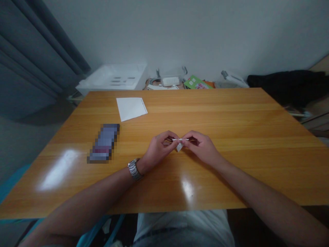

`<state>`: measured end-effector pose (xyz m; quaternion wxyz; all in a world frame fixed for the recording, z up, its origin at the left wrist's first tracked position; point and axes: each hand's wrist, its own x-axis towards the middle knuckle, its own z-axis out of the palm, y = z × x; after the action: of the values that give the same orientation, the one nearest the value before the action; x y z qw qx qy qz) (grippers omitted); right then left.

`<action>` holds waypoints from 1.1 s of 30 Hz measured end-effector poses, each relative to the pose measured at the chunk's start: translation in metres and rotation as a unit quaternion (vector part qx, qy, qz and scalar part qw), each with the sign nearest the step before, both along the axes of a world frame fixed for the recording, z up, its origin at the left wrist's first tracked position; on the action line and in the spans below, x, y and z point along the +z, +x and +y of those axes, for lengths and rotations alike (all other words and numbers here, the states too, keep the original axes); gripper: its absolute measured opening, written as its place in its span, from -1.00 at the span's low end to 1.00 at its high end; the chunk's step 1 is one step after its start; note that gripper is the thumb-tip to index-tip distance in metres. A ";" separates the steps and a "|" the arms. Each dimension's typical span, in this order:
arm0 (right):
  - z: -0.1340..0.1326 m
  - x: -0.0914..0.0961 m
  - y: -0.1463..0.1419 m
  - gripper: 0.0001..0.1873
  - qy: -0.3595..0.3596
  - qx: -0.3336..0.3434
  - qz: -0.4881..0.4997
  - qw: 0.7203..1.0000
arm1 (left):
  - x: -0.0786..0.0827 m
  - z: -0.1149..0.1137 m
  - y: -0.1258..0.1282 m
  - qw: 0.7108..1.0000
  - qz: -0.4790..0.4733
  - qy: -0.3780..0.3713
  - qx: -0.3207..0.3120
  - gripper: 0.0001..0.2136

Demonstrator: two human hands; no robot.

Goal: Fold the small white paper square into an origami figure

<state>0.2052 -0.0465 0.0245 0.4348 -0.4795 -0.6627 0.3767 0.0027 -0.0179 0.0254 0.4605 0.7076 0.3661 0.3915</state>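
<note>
My left hand [158, 148] and my right hand [200, 147] meet over the middle of the wooden table [231, 116]. Both pinch a small folded piece of white paper [180, 142] between their fingertips; its top edge runs level between the hands and a corner hangs below. A metal watch [134, 169] sits on my left wrist. Both forearms rest on the table.
A white sheet of paper [131, 108] with a perforated edge lies at the back left. A blurred-out rectangular object [104, 143] lies left of my hands. Behind the table are a white box [114, 79], a green booklet [196, 83] and dark cloth [288, 84].
</note>
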 end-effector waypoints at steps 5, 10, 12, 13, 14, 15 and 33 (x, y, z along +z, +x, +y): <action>0.000 0.004 0.001 -0.76 0.003 0.004 -0.017 1.000 | 0.001 0.001 -0.001 0.999 0.028 0.025 0.003 -0.82; -0.001 0.008 0.004 -0.74 -0.015 0.010 -0.032 0.999 | 0.002 0.003 -0.002 0.998 0.052 0.028 0.008 -0.79; 0.000 0.008 0.005 -0.73 -0.020 0.009 -0.041 0.999 | 0.003 0.003 -0.002 0.998 0.061 0.029 0.006 -0.79; 0.001 0.008 0.006 -0.72 -0.021 0.008 -0.046 0.999 | 0.003 0.003 -0.003 0.997 0.065 0.029 0.006 -0.79; 0.002 0.007 0.008 -0.71 -0.022 0.010 -0.050 0.998 | 0.003 0.004 -0.003 0.997 0.069 0.028 0.007 -0.79; 0.002 0.007 0.009 -0.71 -0.021 0.013 -0.056 0.998 | 0.003 0.004 -0.003 0.997 0.070 0.029 0.007 -0.79; 0.009 0.001 0.017 -0.67 -0.042 0.015 -0.052 0.998 | -0.010 0.007 -0.002 0.995 -0.037 -0.091 -0.022 -0.70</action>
<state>0.2224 -0.0378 0.0258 0.3731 -0.5066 -0.6751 0.3853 0.0004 -0.0114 0.0151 0.5445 0.6558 0.3673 0.3722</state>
